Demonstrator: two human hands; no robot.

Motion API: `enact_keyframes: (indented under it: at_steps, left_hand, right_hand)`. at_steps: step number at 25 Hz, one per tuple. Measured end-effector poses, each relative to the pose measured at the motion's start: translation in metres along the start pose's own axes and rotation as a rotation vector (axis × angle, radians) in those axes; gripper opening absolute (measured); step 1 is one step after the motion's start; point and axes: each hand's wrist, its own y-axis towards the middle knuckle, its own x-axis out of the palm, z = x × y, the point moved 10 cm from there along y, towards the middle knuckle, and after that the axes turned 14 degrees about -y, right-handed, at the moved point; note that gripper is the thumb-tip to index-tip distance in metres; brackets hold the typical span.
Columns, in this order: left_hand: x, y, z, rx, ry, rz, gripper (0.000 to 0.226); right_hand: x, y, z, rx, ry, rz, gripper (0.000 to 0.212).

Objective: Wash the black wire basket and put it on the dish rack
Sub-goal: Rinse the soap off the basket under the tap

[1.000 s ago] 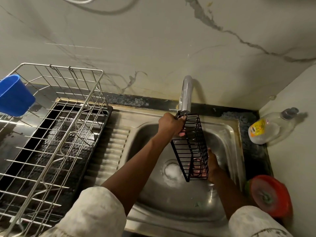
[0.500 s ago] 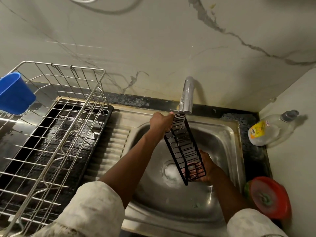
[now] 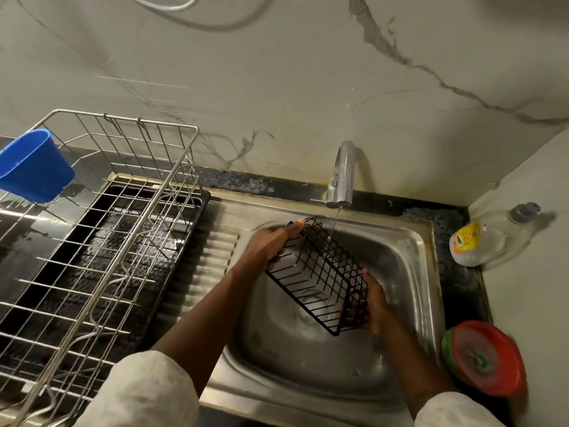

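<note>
Plainly the black wire basket point(image 3: 317, 272) hangs over the sink point(image 3: 412, 241), slanted so its high end sits under the thin stream point(image 3: 334, 223) from the tap point(image 3: 343, 177) and water can run down along the wires. The left hand point(image 3: 271, 245) grips that high end, thumb laid along the rim, fingers curled beneath. The right hand point(image 3: 374, 303) holds the low end, fingers wrapped round the wires, likely to steady and turn it. The dish rack point(image 3: 101, 241) stands well apart on the left, so rinsing seems unfinished
</note>
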Motion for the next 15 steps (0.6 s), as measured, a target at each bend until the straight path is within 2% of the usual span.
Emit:
enact_keyframes:
  at_steps: [8,10,12,15]
  left_hand:
    - [0.013,-0.003,-0.019,-0.065,0.168,-0.136,0.093]
    - [0.010,-0.003,-0.018,-0.051,0.180,-0.120,0.088]
    - [0.003,-0.002,-0.017,-0.016,0.173,-0.097,0.079]
    - [-0.008,0.004,-0.025,0.035,0.043,-0.095,0.064]
  right_hand:
    - [-0.009,-0.013,-0.007,-0.129,0.197,0.036,0.060]
    - [-0.009,-0.015,-0.014,-0.173,0.244,0.038,0.058]
    - [-0.008,-0.017,-0.020,-0.208,0.203,0.049,0.067]
    - [-0.013,-0.016,-0.026,-0.219,0.111,0.113,0.070]
